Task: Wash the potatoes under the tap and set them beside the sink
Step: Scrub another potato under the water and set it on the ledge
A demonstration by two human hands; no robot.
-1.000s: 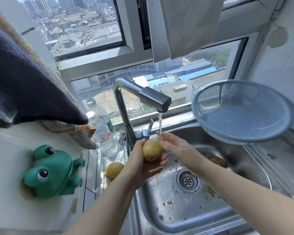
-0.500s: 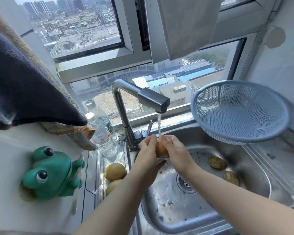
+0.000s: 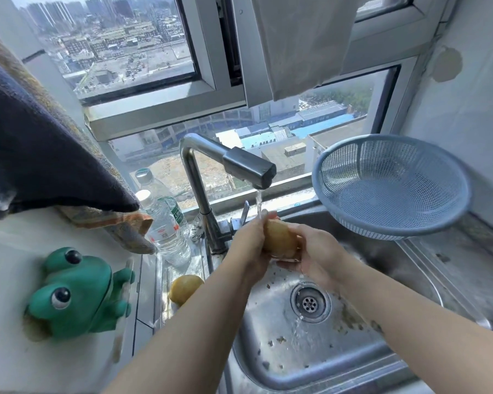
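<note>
A pale yellow potato is held between both hands over the steel sink, right under the running tap. My left hand grips its left side and my right hand cups its right side and underside. The thin water stream hits the potato's top near my left fingertips. Another potato lies on the steel ledge left of the sink, partly hidden by my left forearm. Bits of dirt dot the basin floor around the drain.
A blue plastic colander leans at the sink's back right corner. Two water bottles stand left of the tap. A green frog toy sits on the white counter at the left. Dark cloth hangs above it.
The hands stay under the stream and have turned the potato; more of it shows between them now. The view shifted, and the two potatoes in the sink's right part are now out of sight.
</note>
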